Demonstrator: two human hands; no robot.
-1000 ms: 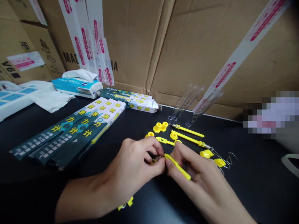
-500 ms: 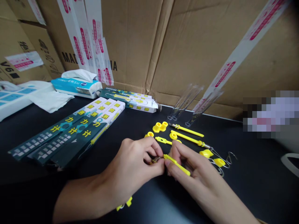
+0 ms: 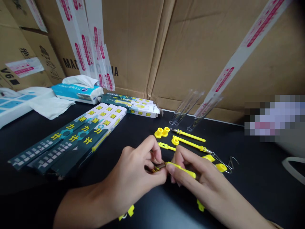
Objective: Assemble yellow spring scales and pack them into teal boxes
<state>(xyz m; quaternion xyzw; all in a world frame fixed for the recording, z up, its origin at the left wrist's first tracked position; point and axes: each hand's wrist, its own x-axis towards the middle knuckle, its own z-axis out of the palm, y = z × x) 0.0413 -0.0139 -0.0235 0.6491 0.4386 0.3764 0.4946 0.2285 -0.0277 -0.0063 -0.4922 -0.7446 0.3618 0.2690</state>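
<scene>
My right hand [image 3: 203, 173] pinches a yellow plastic rod [image 3: 183, 170] between thumb and fingers. At the rod's left end, my left hand [image 3: 133, 168] is closed on a small metal spring [image 3: 161, 165], mostly hidden by the fingers. The two parts meet where my fingertips come together. Beyond the hands lie another yellow rod [image 3: 190, 135], a yellow rod with a metal end [image 3: 188, 142] and a flat slotted yellow piece [image 3: 165, 146]. Yellow caps [image 3: 159, 132] stand behind, and a metal hook [image 3: 233, 163] lies right of my right hand.
Clear plastic tubes [image 3: 183, 108] stand against the cardboard [image 3: 202, 47] at the back. Printed narrow boxes [image 3: 88, 128] lie on the left, near a tissue pack [image 3: 76, 92] and a white-and-blue power strip [image 3: 26, 100]. Small yellow parts [image 3: 130, 210] lie close to my left forearm.
My left index finger has lifted and bent a little over the spring. The rod has turned slightly and lies flatter in my right hand. The view has shifted a little.
</scene>
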